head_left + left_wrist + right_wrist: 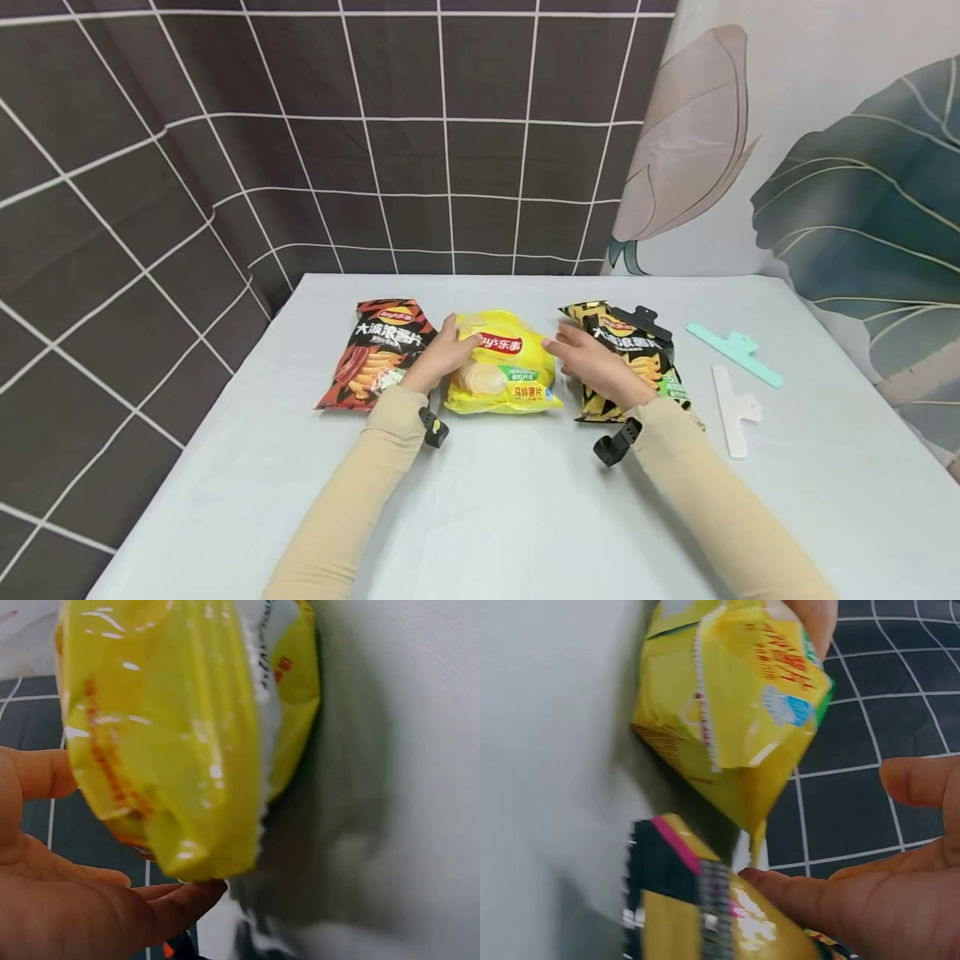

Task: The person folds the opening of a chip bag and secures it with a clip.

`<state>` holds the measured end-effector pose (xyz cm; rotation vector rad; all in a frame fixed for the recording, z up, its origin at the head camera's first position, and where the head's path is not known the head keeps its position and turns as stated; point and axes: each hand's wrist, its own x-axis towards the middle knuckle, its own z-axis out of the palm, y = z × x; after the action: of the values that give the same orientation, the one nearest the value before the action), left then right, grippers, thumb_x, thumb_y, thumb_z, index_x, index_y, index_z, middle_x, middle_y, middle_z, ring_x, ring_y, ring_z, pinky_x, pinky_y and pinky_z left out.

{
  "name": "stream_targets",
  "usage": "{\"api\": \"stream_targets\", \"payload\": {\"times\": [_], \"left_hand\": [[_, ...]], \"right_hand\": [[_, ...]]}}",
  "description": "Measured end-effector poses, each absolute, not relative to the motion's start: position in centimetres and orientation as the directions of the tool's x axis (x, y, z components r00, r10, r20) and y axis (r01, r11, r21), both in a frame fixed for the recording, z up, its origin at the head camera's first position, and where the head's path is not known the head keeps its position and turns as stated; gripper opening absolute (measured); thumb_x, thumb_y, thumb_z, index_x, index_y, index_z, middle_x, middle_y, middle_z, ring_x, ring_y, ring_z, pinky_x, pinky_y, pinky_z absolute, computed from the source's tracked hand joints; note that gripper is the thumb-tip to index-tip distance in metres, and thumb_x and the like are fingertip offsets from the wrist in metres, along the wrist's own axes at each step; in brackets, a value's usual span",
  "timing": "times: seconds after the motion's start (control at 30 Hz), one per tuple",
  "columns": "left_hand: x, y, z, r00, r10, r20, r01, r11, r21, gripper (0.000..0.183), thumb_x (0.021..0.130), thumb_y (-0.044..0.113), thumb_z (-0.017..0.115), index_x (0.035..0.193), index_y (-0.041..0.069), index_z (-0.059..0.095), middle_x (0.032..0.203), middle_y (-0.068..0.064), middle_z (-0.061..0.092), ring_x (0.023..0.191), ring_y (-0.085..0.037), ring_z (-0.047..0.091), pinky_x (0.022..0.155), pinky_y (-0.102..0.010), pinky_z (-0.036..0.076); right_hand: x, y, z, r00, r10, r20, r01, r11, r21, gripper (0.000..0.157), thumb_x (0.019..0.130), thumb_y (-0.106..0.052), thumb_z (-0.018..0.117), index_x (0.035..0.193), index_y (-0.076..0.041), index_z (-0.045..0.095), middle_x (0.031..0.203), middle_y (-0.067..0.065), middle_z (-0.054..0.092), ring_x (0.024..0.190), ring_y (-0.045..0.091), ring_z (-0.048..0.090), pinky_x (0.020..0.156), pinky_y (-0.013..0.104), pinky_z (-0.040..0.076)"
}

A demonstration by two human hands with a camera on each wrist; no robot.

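Observation:
A yellow bag of potato chips [517, 387] is in the middle of the table, its label facing up. My left hand [442, 354] grips its left side, the thumb over the front and the fingers at the edge; the left wrist view shows the bag [180, 735] between thumb and fingers. My right hand [596, 360] is just off the yellow bag's right side, fingers extended, with a gap under the thumb in the right wrist view. That hand and its sleeve partly cover a black-and-gold chip bag [645, 367], which has a black sealing clip [641, 322] across its upper part.
To the left lies a red-and-black chip bag [378, 354], close beside my left hand. A mint-green sealing clip [735, 352] and a white one [732, 412] lie on the right side of the white table [487, 500]. A dark gridded curtain [480, 158] hangs behind.

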<state>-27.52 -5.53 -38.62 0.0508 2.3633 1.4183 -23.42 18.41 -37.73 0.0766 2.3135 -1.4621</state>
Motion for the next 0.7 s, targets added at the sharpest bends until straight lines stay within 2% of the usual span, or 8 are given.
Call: {"api": "stream_targets", "payload": {"times": [0.1,0.27,0.37,0.5,0.57,0.7], "left_hand": [[-27.6,-5.6,-38.9,-0.919,0.233,-0.317,-0.181,0.466,0.866,0.079,0.100,0.032,0.045,0.154,0.007,-0.007,0.160,-0.020,0.008,0.149,-0.031,0.007,0.120,-0.044,0.007],[-27.8,-5.7,-39.5,-0.916,0.224,-0.332,-0.200,0.462,0.864,0.080,0.099,0.032,0.046,0.154,0.005,-0.007,0.161,-0.020,0.006,0.149,-0.031,0.005,0.121,-0.044,0.005],[-27.9,-5.6,-39.9,-0.917,0.208,-0.340,-0.212,0.468,0.858,0.081,0.098,0.031,0.047,0.154,0.005,-0.005,0.161,-0.019,0.007,0.149,-0.032,0.006,0.120,-0.045,0.005],[-28.0,-5.5,-40.2,-0.917,0.206,-0.342,-0.216,0.464,0.859,0.081,0.098,0.029,0.049,0.154,0.006,-0.004,0.161,-0.017,0.007,0.149,-0.030,0.006,0.121,-0.044,0.006],[-28.0,-5.4,-40.4,-0.917,0.206,-0.341,-0.216,0.462,0.860,0.080,0.098,0.027,0.049,0.155,0.007,-0.003,0.161,-0.016,0.007,0.149,-0.029,0.006,0.121,-0.044,0.006],[-28.1,-5.4,-40.6,-0.924,0.192,-0.330,-0.211,0.462,0.862,0.079,0.098,0.024,0.050,0.155,0.008,-0.001,0.162,-0.015,0.007,0.149,-0.029,0.006,0.121,-0.044,0.006]], "right_hand": [[-23.4,18.1,-38.2,-0.907,-0.156,-0.391,0.277,0.479,-0.833,0.078,0.100,-0.039,0.047,0.155,-0.007,0.001,0.161,0.018,0.008,0.143,0.038,0.026,0.112,0.048,0.033],[-23.5,17.6,-38.8,-0.891,-0.176,-0.419,0.323,0.404,-0.856,0.077,0.100,-0.032,0.047,0.154,-0.003,0.000,0.161,0.020,0.002,0.144,0.039,0.021,0.107,0.048,0.039],[-23.7,17.3,-39.1,-0.883,-0.194,-0.427,0.343,0.353,-0.871,0.077,0.101,-0.027,0.046,0.153,-0.001,-0.004,0.160,0.023,0.002,0.141,0.038,0.029,0.105,0.047,0.042],[-23.7,17.0,-39.6,-0.879,-0.187,-0.438,0.358,0.346,-0.867,0.076,0.101,-0.024,0.046,0.153,0.001,-0.004,0.154,0.025,0.021,0.119,0.028,0.051,0.101,0.043,0.046],[-23.7,16.9,-39.8,-0.878,-0.181,-0.443,0.366,0.341,-0.866,0.076,0.101,-0.023,0.047,0.153,0.001,-0.003,0.150,0.024,0.028,0.107,0.023,0.056,0.095,0.039,0.050],[-23.7,16.8,-40.1,-0.884,-0.169,-0.435,0.363,0.336,-0.869,0.077,0.100,-0.021,0.049,0.153,0.000,-0.002,0.155,0.025,0.019,0.098,0.019,0.056,0.081,0.030,0.051]]}}
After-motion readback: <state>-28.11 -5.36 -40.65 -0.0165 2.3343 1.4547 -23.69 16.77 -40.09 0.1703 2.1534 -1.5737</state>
